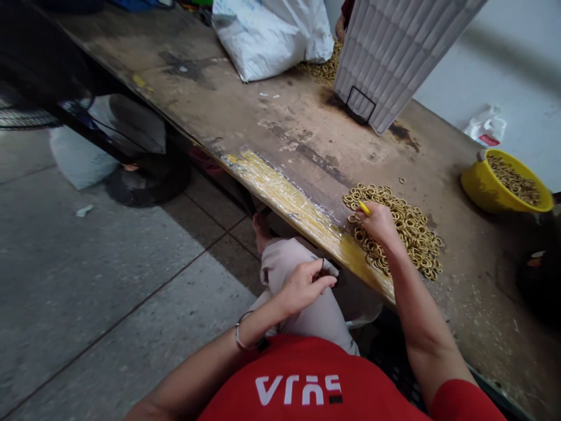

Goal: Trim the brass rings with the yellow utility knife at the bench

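Gripping a yellow stick (364, 207) in a closed right hand (379, 225), reached over the left part of a heap of rings (414, 234) on the worn brown table (460, 257), close to its near edge. Saw small, round rings with open centres, dull brass-gold in colour, rims catching a little light and gaps between them dark. Found them piled at all angles — overlapping thickly in the middle, thinning to a looser scatter at the borders. Noticed a single ring (402, 180) lying apart, just beyond the far side. Could not tell whether the stick touched any ring.

Held the left hand (304, 286) low above pale trousers (319, 318), thumb apart from the fingers, with a small greyish thing (331, 269) at the fingertips. Could not tell whether it was gripped or worn.

Saw clear, shiny film (280, 187) over yellow patches along the near edge, left of the heap. Made out more brassy pieces in a yellow tub (486, 187) to the right, and others on the far side beside a white sack (263, 44) — near an upright grey ribbed panel (394, 52) and partly hidden. Glimpsed another person's hand (340, 28) behind the panel's left edge.
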Motion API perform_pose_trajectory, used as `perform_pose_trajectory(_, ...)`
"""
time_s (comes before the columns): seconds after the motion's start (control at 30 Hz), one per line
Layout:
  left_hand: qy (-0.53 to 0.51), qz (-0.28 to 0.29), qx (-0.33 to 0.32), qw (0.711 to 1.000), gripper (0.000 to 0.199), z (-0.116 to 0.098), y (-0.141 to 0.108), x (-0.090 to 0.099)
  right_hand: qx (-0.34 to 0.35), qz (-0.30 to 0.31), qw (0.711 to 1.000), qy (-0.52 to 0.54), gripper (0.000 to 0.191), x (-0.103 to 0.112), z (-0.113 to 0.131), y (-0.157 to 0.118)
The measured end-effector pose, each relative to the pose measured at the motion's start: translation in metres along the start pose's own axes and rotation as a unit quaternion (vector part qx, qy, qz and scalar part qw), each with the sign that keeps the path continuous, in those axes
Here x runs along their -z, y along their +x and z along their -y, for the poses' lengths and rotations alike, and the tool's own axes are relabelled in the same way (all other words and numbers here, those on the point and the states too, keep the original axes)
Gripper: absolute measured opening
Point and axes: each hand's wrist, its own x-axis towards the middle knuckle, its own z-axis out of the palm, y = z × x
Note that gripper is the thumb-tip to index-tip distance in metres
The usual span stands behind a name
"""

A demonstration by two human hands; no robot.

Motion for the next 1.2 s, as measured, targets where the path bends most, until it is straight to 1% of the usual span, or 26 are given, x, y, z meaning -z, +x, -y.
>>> perform_pose_trajectory(0.03,-0.017,-0.023,0.009,1.0,0.012,-0.002,0.001,0.002,0.013,-0.007,0.997,0.071,0.021,0.003,0.001,-0.003)
perform_pose_trajectory(0.07,-0.026,-0.05,0.01,0.998,0.013,-0.004,0.003,0.003,0.02,-0.007,0.989,0.148,0.019,0.006,0.004,-0.008)
perform_pose_trajectory(0.1,-0.026,-0.081,0.004,0.996,0.013,-0.006,0.004,0.005,0.022,0.001,0.974,0.226,0.018,0.009,0.008,-0.013)
perform_pose_trajectory(0.17,-0.013,-0.145,-0.031,0.989,0.011,-0.01,0.007,0.007,0.01,0.038,0.931,0.364,0.017,0.015,0.02,-0.026)
perform_pose_trajectory(0.23,0.018,-0.194,-0.076,0.978,0.012,-0.015,0.008,0.008,-0.005,0.083,0.886,0.456,0.025,0.018,0.033,-0.041)
perform_pose_trajectory(0.33,0.097,-0.236,-0.128,0.958,0.013,-0.02,0.006,0.009,-0.024,0.131,0.827,0.546,0.033,0.016,0.053,-0.061)
perform_pose_trajectory(0.4,0.141,-0.246,-0.141,0.948,0.01,-0.022,0.004,0.009,-0.032,0.145,0.796,0.587,0.035,0.011,0.062,-0.07)
perform_pose_trajectory(0.43,0.149,-0.246,-0.144,0.947,0.01,-0.023,0.003,0.009,-0.036,0.148,0.787,0.598,0.034,0.008,0.066,-0.074)
perform_pose_trajectory(0.5,0.136,-0.245,-0.138,0.95,0.011,-0.023,0.001,0.009,-0.043,0.15,0.781,0.604,0.035,0.004,0.072,-0.08)
perform_pose_trajectory(0.6,0.04,-0.232,-0.099,0.967,0.013,-0.023,-0.001,0.009,-0.048,0.153,0.788,0.595,0.039,0.002,0.077,-0.088)
perform_pose_trajectory(0.67,-0.046,-0.203,-0.071,0.976,0.015,-0.024,-0.002,0.01,-0.031,0.145,0.803,0.578,0.038,0.004,0.077,-0.094)
perform_pose_trajectory(0.7,-0.084,-0.189,-0.06,0.976,0.017,-0.024,-0.003,0.01,-0.013,0.128,0.82,0.557,0.036,0.005,0.076,-0.098)
perform_pose_trajectory(0.73,-0.115,-0.18,-0.054,0.975,0.019,-0.025,-0.005,0.011,0.012,0.104,0.847,0.521,0.033,0.006,0.075,-0.102)
perform_pose_trajectory(0.8,-0.156,-0.178,-0.047,0.971,0.022,-0.025,-0.008,0.012,0.072,0.049,0.911,0.403,0.025,0.007,0.07,-0.11)
perform_pose_trajectory(0.83,-0.167,-0.178,-0.045,0.969,0.023,-0.026,-0.009,0.012,0.101,0.027,0.938,0.331,0.021,0.006,0.068,-0.114)
perform_pose_trajectory(0.87,-0.171,-0.177,-0.045,0.968,0.023,-0.026,-0.011,0.013,0.125,0.014,0.957,0.261,0.017,0.005,0.067,-0.118)
perform_pose_trajectory(0.9,-0.167,-0.174,-0.047,0.969,0.023,-0.027,-0.013,0.013,0.141,0.007,0.969,0.201,0.016,0.003,0.066,-0.122)
perform_pose_trajectory(0.97,-0.146,-0.166,-0.056,0.974,0.02,-0.028,-0.016,0.013,0.157,-0.002,0.98,0.12,0.02,-0.002,0.065,-0.128)
perform_pose_trajectory(1.03,-0.128,-0.158,-0.066,0.977,0.018,-0.03,-0.018,0.014,0.165,-0.013,0.983,0.072,0.021,-0.007,0.066,-0.131)
perform_pose_trajectory(1.2,-0.112,-0.151,-0.085,0.978,0.013,-0.033,-0.019,0.012,0.171,-0.034,0.984,0.018,0.02,-0.01,0.068,-0.132)
